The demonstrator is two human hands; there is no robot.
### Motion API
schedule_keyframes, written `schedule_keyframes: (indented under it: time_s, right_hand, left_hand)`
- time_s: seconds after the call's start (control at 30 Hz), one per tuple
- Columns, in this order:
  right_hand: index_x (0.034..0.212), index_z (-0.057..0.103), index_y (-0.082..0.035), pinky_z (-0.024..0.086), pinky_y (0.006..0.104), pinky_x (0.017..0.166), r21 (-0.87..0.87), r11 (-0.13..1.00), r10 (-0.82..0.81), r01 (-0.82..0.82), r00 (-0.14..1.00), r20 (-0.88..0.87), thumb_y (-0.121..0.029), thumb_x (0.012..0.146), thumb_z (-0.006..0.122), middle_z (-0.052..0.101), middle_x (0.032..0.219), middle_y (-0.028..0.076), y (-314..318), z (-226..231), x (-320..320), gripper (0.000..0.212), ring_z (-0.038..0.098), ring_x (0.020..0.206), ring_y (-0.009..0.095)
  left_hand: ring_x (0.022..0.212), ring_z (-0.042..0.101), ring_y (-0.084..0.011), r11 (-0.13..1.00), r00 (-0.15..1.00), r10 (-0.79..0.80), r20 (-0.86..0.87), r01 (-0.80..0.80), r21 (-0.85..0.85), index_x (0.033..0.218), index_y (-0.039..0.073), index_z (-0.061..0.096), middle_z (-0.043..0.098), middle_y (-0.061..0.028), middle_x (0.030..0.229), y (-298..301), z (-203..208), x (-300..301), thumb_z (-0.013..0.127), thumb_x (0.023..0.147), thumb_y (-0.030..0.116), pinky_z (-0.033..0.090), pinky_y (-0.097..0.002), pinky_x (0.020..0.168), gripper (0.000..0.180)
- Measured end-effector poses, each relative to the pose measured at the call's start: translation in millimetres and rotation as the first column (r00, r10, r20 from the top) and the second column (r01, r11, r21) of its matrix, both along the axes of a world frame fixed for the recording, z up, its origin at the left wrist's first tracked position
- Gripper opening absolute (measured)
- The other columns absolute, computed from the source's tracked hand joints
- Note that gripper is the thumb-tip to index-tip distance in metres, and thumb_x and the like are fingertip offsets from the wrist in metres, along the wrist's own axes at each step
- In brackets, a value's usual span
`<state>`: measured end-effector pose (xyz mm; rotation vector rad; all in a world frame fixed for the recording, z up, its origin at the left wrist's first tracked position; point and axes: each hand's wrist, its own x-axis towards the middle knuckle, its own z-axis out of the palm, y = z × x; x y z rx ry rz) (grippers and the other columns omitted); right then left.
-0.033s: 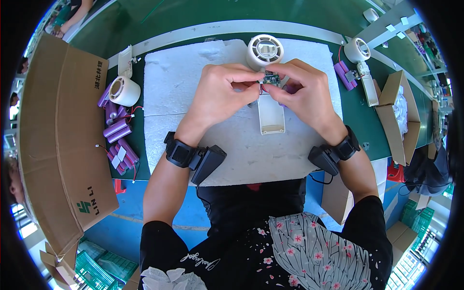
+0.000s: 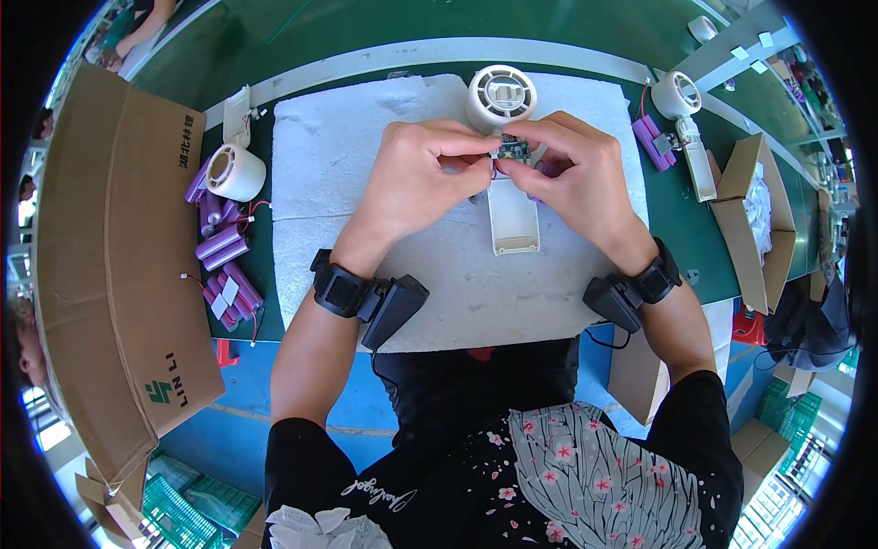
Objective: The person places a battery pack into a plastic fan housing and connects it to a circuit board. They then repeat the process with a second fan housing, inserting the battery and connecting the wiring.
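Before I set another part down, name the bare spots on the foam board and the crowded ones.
Free on the foam board: left side, between the left hand and the batteries at far left; near part, below the casing, between the wrist boxes. Crowded: far middle, where that hand and the right hand meet at the circuit board, just below the middle fan.

Green bench (image 2: 681, 238) is carrying a big white foam slab (image 2: 494, 302), an open cream shell (image 2: 515, 220) is resting on that, purple battery packs (image 2: 221, 247) are lying just left, and an open cardboard box (image 2: 737, 220) is sitting off right.
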<state>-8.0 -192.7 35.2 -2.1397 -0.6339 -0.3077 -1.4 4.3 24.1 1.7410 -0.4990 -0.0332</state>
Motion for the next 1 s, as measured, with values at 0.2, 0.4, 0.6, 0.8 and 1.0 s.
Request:
schedule_keyframes:
  time_s: [0.2, 0.4, 0.6, 0.8, 1.0]
  right_hand:
    - [0.102, 0.069, -0.004, 0.040, 0.0199, 0.047, 0.018, 1.000, -0.006, 0.006, 1.000, -0.016, -0.009, 0.072, 0.080, 0.063, 0.080, 0.004, 0, -3, 1, 0.032, 0.049, 0.052, 0.005]
    - [0.101, 0.068, -0.003, 0.039, 0.0201, 0.046, 0.047, 0.999, -0.014, 0.018, 0.997, -0.074, -0.009, 0.076, 0.078, 0.063, 0.080, 0.004, 3, 1, -1, 0.028, 0.049, 0.051, 0.005]
    - [0.097, 0.066, -0.002, 0.041, 0.0214, 0.046, 0.047, 0.997, -0.048, 0.056, 0.985, -0.163, -0.007, 0.082, 0.071, 0.062, 0.079, 0.005, 3, 2, -3, 0.017, 0.052, 0.051, 0.006]
    - [0.095, 0.065, -0.001, 0.042, 0.0223, 0.047, 0.004, 1.000, -0.023, 0.024, 0.992, -0.127, -0.006, 0.084, 0.069, 0.061, 0.080, 0.006, 3, 5, -6, 0.013, 0.054, 0.051, 0.008]
    - [0.093, 0.066, 0.000, 0.042, 0.0221, 0.048, -0.031, 1.000, -0.010, 0.005, 0.990, -0.143, -0.006, 0.083, 0.070, 0.062, 0.083, 0.006, 1, 5, -5, 0.012, 0.054, 0.052, 0.009]
  left_hand:
    - [0.073, 0.068, -0.0139, 1.000, 1.000, -0.005, -0.016, 0.006, 0.023, 0.098, -0.002, 0.071, 0.071, -0.0118, 0.086, 2, 1, 0, 0.067, 0.078, 0.001, 0.054, -0.0248, 0.065, 0.021]
    - [0.073, 0.066, -0.0134, 0.999, 0.994, 0.004, -0.112, -0.007, -0.031, 0.099, 0.000, 0.070, 0.069, -0.0099, 0.088, 0, -2, 0, 0.068, 0.077, 0.002, 0.052, -0.0254, 0.065, 0.022]
    - [0.079, 0.057, -0.0090, 0.996, 0.990, -0.062, -0.130, 0.070, 0.057, 0.108, 0.000, 0.058, 0.061, -0.0022, 0.089, -2, 3, -2, 0.064, 0.080, -0.004, 0.050, -0.0245, 0.075, 0.030]
    - [0.072, 0.058, -0.0140, 0.999, 0.976, -0.019, -0.217, 0.027, 0.032, 0.103, 0.004, 0.059, 0.059, -0.0064, 0.087, -8, 0, -5, 0.064, 0.072, 0.002, 0.049, -0.0274, 0.067, 0.032]
    - [0.068, 0.054, -0.0120, 0.996, 0.978, 0.014, -0.207, 0.004, 0.090, 0.102, 0.005, 0.055, 0.057, -0.0042, 0.078, -12, 2, -9, 0.062, 0.071, 0.000, 0.045, -0.0257, 0.062, 0.032]
